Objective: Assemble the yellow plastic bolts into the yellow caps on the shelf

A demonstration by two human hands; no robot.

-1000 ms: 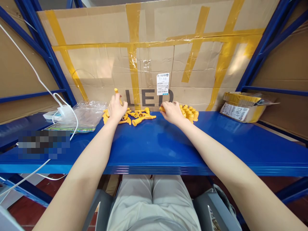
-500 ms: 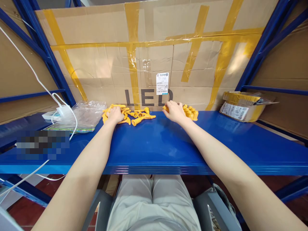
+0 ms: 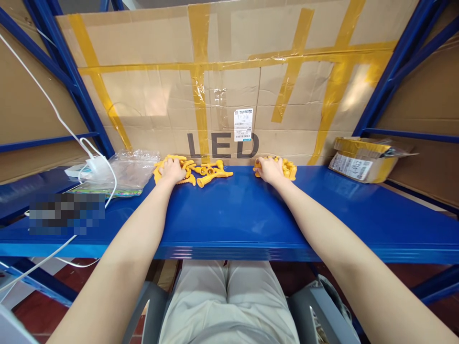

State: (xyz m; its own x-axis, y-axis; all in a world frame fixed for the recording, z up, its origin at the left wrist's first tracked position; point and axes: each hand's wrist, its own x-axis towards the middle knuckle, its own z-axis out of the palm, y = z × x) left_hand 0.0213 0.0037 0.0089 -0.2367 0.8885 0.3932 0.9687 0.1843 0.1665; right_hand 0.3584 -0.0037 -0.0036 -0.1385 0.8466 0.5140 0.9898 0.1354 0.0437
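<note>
On the left, my left hand [image 3: 172, 170] rests on a loose pile of yellow horn-shaped plastic pieces [image 3: 189, 179], its fingers curled down among them. Just right of that hand, more yellow pieces [image 3: 211, 177] lie about with their hollow flared ends showing. My right hand [image 3: 270, 170] is closed on a yellow piece [image 3: 256, 168] at the left end of a tighter group of yellow pieces [image 3: 289, 169], set close together. Its palm hides part of that group. Fingertips of both hands are partly hidden.
A taped cardboard panel [image 3: 161, 105] stands behind the blue shelf [image 3: 229, 215]. Left are a clear plastic bag [image 3: 134, 174], a white plug with cable [image 3: 97, 165] and a blurred dark object [image 3: 66, 213]. A small open carton [image 3: 353, 162] sits at right.
My right hand has moved right, carrying a yellow piece up against the tighter group. My left hand stays on the loose pile. The view has shifted slightly.
</note>
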